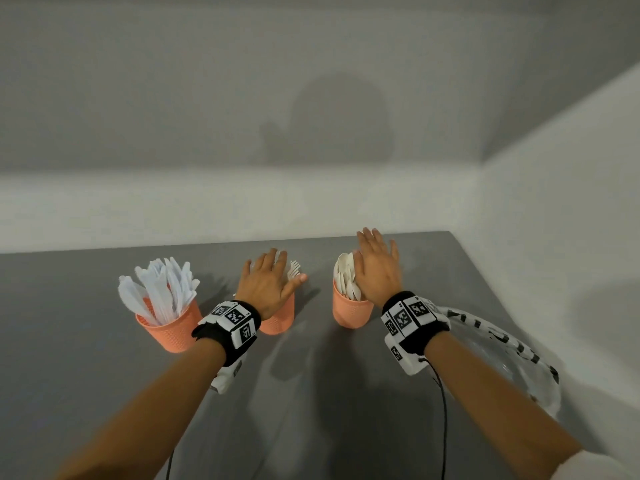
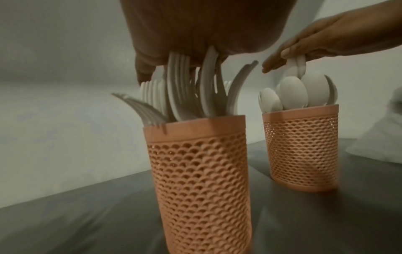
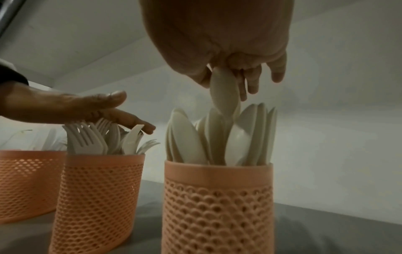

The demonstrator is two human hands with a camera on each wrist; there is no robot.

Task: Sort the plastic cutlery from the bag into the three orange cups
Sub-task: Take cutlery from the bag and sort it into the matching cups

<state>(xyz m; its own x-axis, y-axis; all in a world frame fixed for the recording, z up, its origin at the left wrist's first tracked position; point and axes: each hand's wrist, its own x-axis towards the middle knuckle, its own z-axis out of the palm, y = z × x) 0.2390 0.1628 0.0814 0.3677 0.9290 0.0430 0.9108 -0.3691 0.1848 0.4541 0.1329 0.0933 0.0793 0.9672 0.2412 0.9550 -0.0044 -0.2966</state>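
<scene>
Upright: knives cup, forks cup, seemingly spoons cup.

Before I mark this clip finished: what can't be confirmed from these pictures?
- Bag: head view, the right arm covers part; whether cutlery remains inside cannot be told.
- Fork cup: head view, left hand hides most forks.
- Knife cup: right wrist view, cut off by the left edge; contents blurred.
- Right hand: whether it pinches a spoon is unclear.

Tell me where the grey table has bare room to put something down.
Bare grey table lies between the forearms, in front of the three orange perforated plastic cups. More lies left of the knife cup. It is crowded along the cup row and at right, under the clear plastic bag.
</scene>
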